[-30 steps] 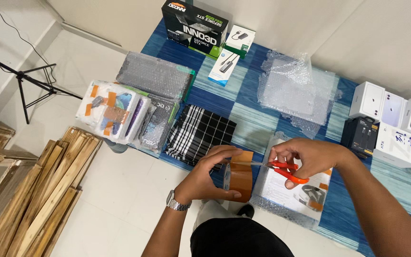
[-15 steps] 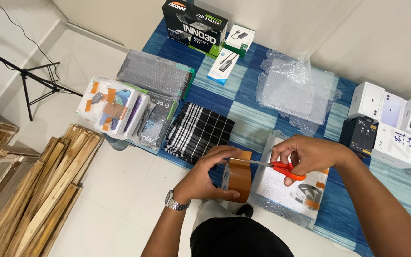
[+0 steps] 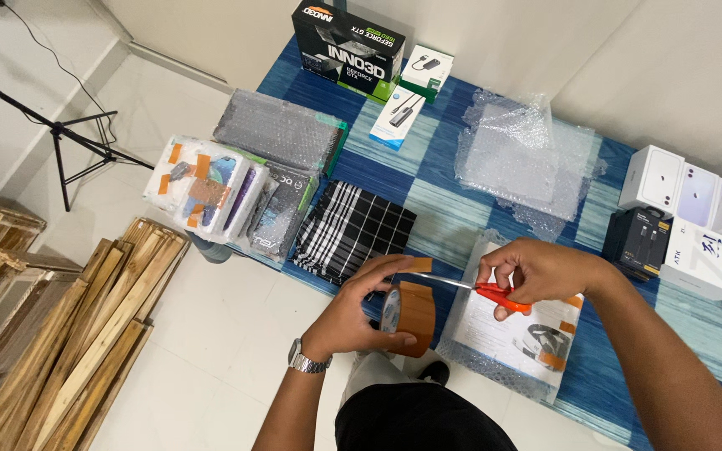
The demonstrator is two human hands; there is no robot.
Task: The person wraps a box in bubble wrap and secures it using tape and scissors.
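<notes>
Nearest the wearer, the left hand [image 3: 353, 313], wristwatch [image 3: 306, 360] on its wrist, held its grip clenched around a roll of brown packing tape [image 3: 409, 316], a short strip pulled up under the thumb. The right hand [image 3: 541, 271] grasped orange-handled scissors [image 3: 495, 293], blades laid against that strip. Directly beneath lay a flat bubble-wrapped package [image 3: 503, 342] sealed with brown tape tabs, resting on a blue striped mat [image 3: 444, 200] spread over the floor. Left of the hands sat a black-and-white checked fabric piece [image 3: 353, 230], then a row of bubble-wrapped boxes [image 3: 236, 196] with orange tape patches. Wooden slats [image 3: 77, 326] lay on the pale floor at far left. Farther off: a loose sheet of bubble wrap [image 3: 524, 159], a small white-and-blue carton [image 3: 397, 117], white and black product boxes [image 3: 695, 217] at right, and a large black carton [image 3: 348, 50] against the wall.
</notes>
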